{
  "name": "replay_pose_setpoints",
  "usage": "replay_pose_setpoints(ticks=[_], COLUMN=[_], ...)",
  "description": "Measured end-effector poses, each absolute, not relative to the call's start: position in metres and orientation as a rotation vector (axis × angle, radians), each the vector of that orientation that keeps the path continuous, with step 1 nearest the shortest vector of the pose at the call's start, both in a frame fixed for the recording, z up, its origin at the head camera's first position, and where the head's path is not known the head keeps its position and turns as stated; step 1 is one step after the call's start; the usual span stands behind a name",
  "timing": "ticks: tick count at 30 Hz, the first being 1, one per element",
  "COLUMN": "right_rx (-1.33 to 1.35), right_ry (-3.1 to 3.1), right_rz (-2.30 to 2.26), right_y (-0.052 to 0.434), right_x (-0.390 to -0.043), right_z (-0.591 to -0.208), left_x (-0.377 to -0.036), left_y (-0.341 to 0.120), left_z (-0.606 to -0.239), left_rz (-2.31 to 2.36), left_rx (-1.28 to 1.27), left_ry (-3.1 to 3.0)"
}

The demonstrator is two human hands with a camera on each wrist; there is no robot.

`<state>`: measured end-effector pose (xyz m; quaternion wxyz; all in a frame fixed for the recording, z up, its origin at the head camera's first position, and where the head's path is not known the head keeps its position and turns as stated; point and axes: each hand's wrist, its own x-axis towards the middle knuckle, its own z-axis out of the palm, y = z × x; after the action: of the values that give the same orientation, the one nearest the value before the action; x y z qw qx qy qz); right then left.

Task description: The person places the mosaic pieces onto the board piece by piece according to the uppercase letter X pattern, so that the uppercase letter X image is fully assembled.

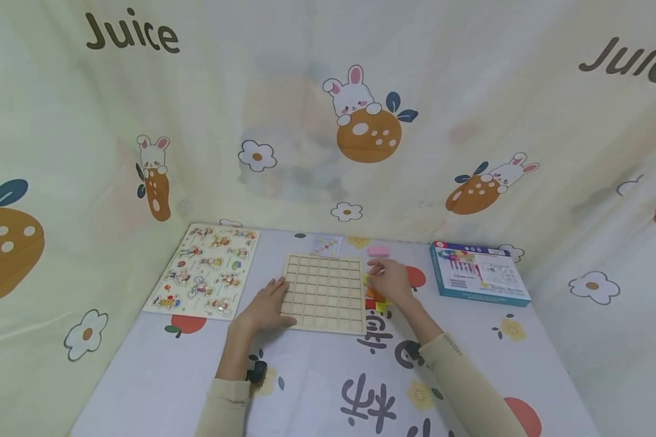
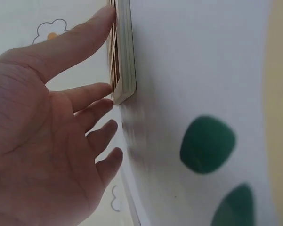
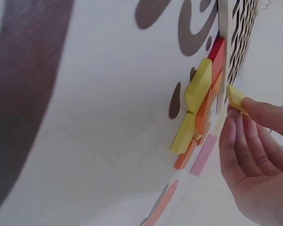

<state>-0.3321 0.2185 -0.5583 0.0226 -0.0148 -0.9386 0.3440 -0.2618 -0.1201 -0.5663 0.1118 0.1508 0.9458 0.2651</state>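
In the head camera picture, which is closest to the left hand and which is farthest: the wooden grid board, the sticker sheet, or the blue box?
From the left hand:
1. The wooden grid board, touched by the fingers at its near left corner.
2. The sticker sheet, lying just beyond and to the left of the hand.
3. The blue box, far across the table on the right side.

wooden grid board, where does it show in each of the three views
Head: the wooden grid board lies mid-table between the left hand and right hand.
Left wrist: only its corner shows at top centre, fingertips against it.
Right wrist: its edge runs down the top right.
Shared landmark: the board's pale wooden edge.
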Motion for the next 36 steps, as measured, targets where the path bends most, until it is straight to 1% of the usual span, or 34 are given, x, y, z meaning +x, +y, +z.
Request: replay_pose_setpoints(ticks=[13,19,24,30,36], right_rx=[-0.108,-0.078,-0.056,-0.023,0.051], right_ry=[-2.740,-2.697,-2.668,-2.680,-2.717], right_rz=[1.397,1.526,1.641,1.625,1.597], right_y=[0.197,0.184,0.167,0.146,0.136], right_x=[-0.345,-0.356,-0.359,-0.365,-0.372], right_z=[-0.557,-0.565,-0.562,-0.559,-0.568], left_x=[-0.257,-0.257,-0.256,-0.256,-0.256], left_y=[-0.120,-0.120,-0.120,-0.120,-0.119], left_z=[-0.564,-0.564,-0.564,-0.564,-0.566], left_rz=[0.844,0.819,0.826,0.830,0.841], left_rx=[0.430,0.425,0.408,0.394,0.387], left_ry=[2.759,2.751,2.744,2.741,2.734])
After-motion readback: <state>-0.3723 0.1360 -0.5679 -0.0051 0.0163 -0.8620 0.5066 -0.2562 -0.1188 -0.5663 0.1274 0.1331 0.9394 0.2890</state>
